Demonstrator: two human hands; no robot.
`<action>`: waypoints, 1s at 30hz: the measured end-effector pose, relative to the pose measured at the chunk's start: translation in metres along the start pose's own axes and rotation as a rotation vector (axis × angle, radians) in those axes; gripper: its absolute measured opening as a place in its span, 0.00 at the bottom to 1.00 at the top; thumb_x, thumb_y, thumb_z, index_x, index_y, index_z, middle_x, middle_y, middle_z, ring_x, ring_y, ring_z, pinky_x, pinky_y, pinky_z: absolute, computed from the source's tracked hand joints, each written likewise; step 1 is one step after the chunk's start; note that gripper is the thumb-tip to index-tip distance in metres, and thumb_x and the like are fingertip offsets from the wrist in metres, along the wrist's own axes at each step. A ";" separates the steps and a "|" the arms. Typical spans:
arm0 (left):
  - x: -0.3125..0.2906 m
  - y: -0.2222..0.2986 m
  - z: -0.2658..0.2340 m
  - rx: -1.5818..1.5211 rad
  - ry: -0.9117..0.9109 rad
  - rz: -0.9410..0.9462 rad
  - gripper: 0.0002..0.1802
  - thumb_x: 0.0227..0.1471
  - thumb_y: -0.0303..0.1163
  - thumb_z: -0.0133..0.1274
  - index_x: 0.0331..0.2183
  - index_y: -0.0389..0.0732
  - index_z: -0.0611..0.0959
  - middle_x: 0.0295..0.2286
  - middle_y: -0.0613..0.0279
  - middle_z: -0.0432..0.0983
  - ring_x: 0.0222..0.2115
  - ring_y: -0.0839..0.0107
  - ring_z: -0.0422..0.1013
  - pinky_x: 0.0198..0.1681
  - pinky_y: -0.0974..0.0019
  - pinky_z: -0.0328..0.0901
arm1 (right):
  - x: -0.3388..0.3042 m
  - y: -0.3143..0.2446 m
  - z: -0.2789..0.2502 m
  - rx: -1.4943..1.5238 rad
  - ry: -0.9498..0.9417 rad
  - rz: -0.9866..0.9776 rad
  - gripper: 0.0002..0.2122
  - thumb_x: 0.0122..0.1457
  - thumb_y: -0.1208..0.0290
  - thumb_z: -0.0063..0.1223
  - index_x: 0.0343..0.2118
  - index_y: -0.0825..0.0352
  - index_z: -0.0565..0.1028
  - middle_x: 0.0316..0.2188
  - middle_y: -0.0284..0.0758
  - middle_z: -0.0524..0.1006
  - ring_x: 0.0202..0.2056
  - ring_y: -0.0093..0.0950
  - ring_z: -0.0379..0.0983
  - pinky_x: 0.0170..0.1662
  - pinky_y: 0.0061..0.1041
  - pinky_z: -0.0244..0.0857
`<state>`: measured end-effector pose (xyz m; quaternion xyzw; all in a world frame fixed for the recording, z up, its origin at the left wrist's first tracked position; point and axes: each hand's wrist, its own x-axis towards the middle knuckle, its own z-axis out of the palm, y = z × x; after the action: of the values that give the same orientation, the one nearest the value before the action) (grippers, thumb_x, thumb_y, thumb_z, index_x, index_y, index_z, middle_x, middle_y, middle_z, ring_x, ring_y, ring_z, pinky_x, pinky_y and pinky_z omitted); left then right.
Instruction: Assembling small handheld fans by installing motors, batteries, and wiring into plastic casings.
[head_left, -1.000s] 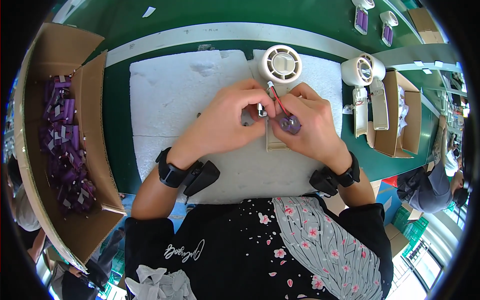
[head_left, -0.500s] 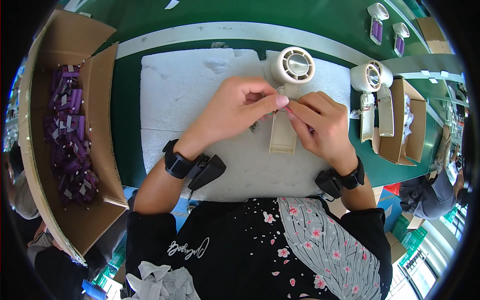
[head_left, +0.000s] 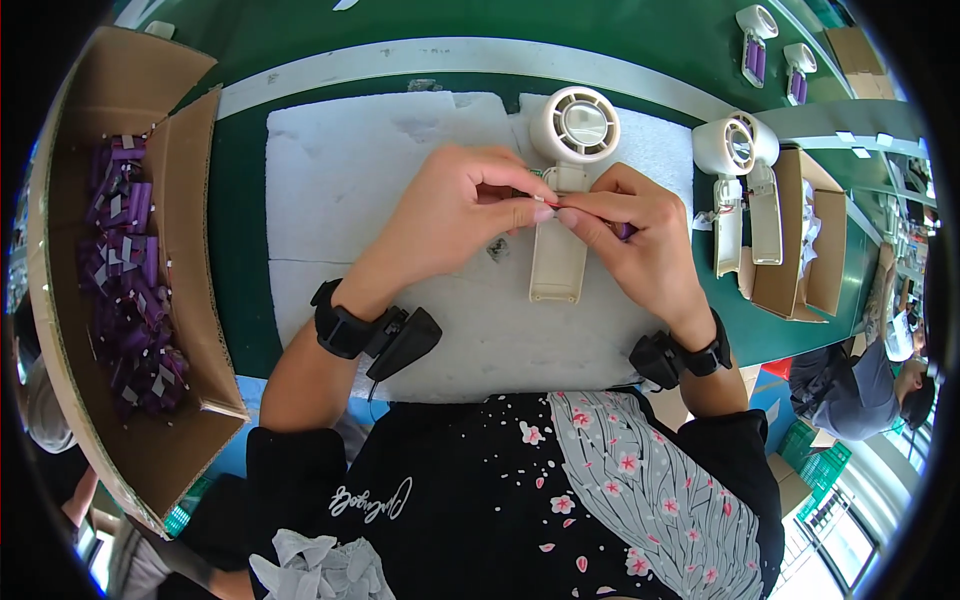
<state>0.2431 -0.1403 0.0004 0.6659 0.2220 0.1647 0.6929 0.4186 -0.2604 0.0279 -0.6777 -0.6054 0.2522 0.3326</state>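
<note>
Toward one o'clock, the handheld fan (head_left: 567, 180) looks moulded in smooth cream plastic (its round disc (head_left: 585, 123) is glossier), against a foam pad (head_left: 350, 190) whose white surface is matt and slightly rough. At nine o'clock, a dull brown cardboard box (head_left: 188, 240) holds battery packs (head_left: 128, 262) in shiny purple film. The green counter (head_left: 240, 240) looks smooth, the black shirt (head_left: 440, 490) at six o'clock matt cloth.

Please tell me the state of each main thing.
Left bare hand, pinching
Right bare hand, pinching
Thin red wire, between both hands
Purple cylindrical battery, mostly hidden
Cream round-headed plastic fan, handle open
Large brown cardboard box, open, purple batteries inside
Small brown cardboard box, open
</note>
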 end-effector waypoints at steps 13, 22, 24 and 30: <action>0.002 0.003 -0.012 -0.151 -0.099 -0.091 0.17 0.47 0.19 0.59 0.42 0.36 0.80 0.32 0.65 0.77 0.31 0.80 0.72 0.36 0.75 0.67 | -0.004 0.006 0.008 -0.062 0.069 -0.176 0.08 0.48 0.80 0.62 0.33 0.66 0.82 0.23 0.32 0.72 0.21 0.22 0.67 0.24 0.20 0.59; 0.004 0.002 -0.014 -0.210 -0.072 -0.138 0.18 0.46 0.18 0.60 0.41 0.35 0.78 0.34 0.63 0.77 0.35 0.78 0.74 0.40 0.74 0.70 | -0.005 0.005 0.009 -0.138 0.091 -0.217 0.07 0.47 0.80 0.63 0.31 0.67 0.82 0.22 0.32 0.72 0.20 0.23 0.68 0.22 0.20 0.59; 0.004 0.002 -0.014 -0.192 -0.072 -0.132 0.18 0.45 0.19 0.60 0.41 0.35 0.78 0.34 0.62 0.78 0.35 0.78 0.74 0.40 0.74 0.70 | -0.005 0.004 0.009 -0.147 0.088 -0.215 0.07 0.47 0.80 0.63 0.31 0.67 0.82 0.22 0.32 0.72 0.20 0.23 0.68 0.21 0.20 0.59; 0.006 0.003 -0.011 -0.134 -0.044 -0.085 0.17 0.45 0.19 0.61 0.41 0.34 0.80 0.33 0.60 0.79 0.34 0.77 0.75 0.39 0.73 0.71 | -0.004 0.005 0.008 -0.174 0.100 -0.213 0.06 0.47 0.78 0.62 0.30 0.65 0.82 0.22 0.31 0.72 0.19 0.23 0.68 0.21 0.21 0.60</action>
<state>0.2427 -0.1281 0.0028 0.6117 0.2232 0.1349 0.7469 0.4154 -0.2635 0.0189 -0.6475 -0.6763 0.1279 0.3271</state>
